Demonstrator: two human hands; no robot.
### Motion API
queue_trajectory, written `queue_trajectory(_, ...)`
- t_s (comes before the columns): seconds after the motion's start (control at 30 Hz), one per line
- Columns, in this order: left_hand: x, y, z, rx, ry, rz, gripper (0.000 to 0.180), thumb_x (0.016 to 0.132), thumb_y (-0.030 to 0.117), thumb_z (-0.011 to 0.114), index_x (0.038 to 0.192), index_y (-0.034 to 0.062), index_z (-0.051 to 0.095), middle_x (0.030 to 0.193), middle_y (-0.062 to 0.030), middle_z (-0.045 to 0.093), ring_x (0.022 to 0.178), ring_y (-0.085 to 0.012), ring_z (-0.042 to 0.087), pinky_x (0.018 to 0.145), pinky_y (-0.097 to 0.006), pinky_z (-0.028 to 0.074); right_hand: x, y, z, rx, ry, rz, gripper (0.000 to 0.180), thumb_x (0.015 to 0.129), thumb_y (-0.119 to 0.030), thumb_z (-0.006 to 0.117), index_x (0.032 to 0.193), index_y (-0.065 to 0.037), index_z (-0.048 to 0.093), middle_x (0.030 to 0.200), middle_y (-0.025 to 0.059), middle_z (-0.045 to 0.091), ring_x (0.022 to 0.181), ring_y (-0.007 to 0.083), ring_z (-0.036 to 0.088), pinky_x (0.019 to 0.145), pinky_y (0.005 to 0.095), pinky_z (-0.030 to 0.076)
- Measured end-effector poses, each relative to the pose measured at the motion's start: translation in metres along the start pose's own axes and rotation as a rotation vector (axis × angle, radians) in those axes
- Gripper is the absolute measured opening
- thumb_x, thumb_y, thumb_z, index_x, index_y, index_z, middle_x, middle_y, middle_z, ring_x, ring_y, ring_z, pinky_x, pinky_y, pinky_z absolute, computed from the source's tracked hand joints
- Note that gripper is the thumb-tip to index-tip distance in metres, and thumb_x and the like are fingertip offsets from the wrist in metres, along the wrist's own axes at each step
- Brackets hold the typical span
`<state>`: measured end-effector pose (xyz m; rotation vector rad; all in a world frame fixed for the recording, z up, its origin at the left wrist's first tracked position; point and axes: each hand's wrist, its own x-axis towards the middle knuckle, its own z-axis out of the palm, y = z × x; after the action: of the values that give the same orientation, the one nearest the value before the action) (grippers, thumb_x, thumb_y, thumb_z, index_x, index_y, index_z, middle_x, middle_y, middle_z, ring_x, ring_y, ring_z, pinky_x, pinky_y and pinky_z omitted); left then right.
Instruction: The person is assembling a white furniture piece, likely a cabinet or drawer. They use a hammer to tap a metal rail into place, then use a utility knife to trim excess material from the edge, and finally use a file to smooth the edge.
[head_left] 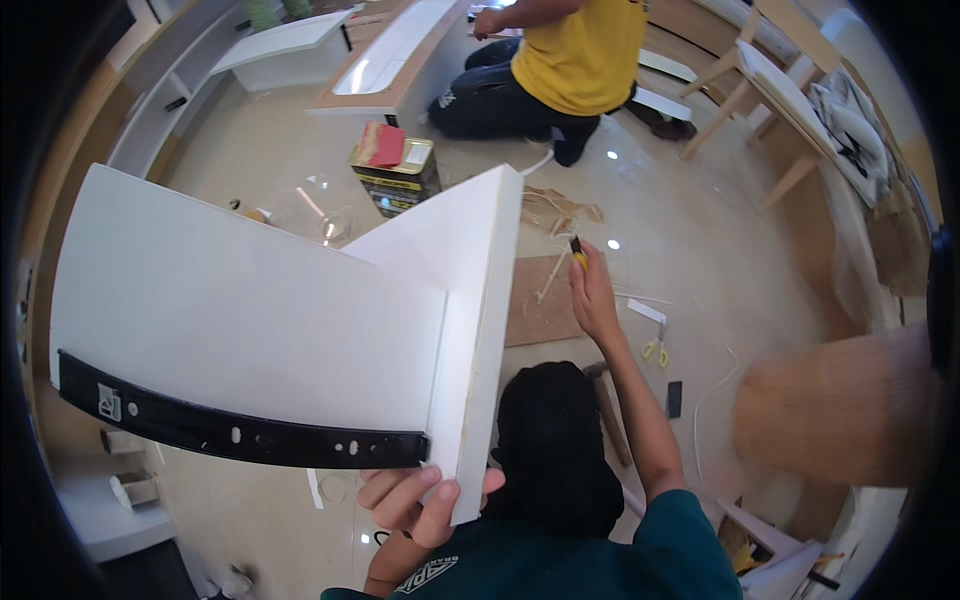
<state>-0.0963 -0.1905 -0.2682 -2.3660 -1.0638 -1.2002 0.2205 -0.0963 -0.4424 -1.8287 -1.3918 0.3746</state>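
Your left grip (412,503) pinches the near end of the white drawer's (270,310) end board (478,330), which runs near-to-far, left of your right grip (596,290), closed around a yellow-black cutter (578,255).

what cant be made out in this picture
All in the head view:
Left hand: partly hidden by the white board.
Yellow-and-black tool: tip too small to make out; the right hand covers part of its handle.
Co-worker in yellow: head cut off by the top edge.
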Motion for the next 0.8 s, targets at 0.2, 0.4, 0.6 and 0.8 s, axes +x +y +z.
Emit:
queue_trajectory(0.2,-0.006,0.001,0.004,-0.054,0.071,-0.010,0.044,0.088,0.046,0.069,0.109,0.0152,0.046,0.095,-0.0069,0.044,0.079,-0.0202,0.047,0.062,-0.027,0.042,0.016,-0.122,-0.034,0.447,0.031,-0.173,0.030,0.103,-0.014,0.045,0.131,-0.004,0.043,0.094,0.0072,0.057,0.074,0.0106,0.054,0.065,0.0244,0.046)
queue_trajectory(0.4,-0.008,0.004,0.005,-0.075,0.115,-0.040,0.046,0.086,0.044,0.072,0.110,0.0159,0.046,0.096,-0.0069,0.044,0.080,-0.0208,0.047,0.062,-0.027,0.043,0.004,-0.171,-0.050,0.507,0.220,-0.312,0.024,0.097,-0.006,0.052,0.120,-0.002,0.054,0.097,0.0096,0.057,0.079,0.0160,0.057,0.072,0.0271,0.047)
queue_trajectory(0.6,0.000,0.002,-0.006,-0.126,0.016,-0.058,0.051,0.082,0.042,0.077,0.113,0.0184,0.044,0.100,-0.0054,0.045,0.082,-0.0191,0.047,0.060,-0.026,0.043,0.011,-0.187,-0.060,0.328,0.217,-0.343,0.020,0.092,-0.005,0.059,0.111,0.000,0.058,0.096,0.0105,0.057,0.083,0.0195,0.055,0.076,0.0287,0.046)
queue_trajectory(0.8,-0.013,0.009,0.007,-0.173,0.129,-0.135,0.049,0.078,0.043,0.081,0.110,0.0246,0.049,0.102,0.0016,0.046,0.089,-0.0153,0.043,0.070,-0.026,0.038,0.034,-0.204,-0.076,0.212,0.123,-0.457,0.019,0.092,-0.004,0.058,0.110,0.002,0.058,0.098,0.0134,0.058,0.089,0.0249,0.059,0.079,0.0331,0.047)
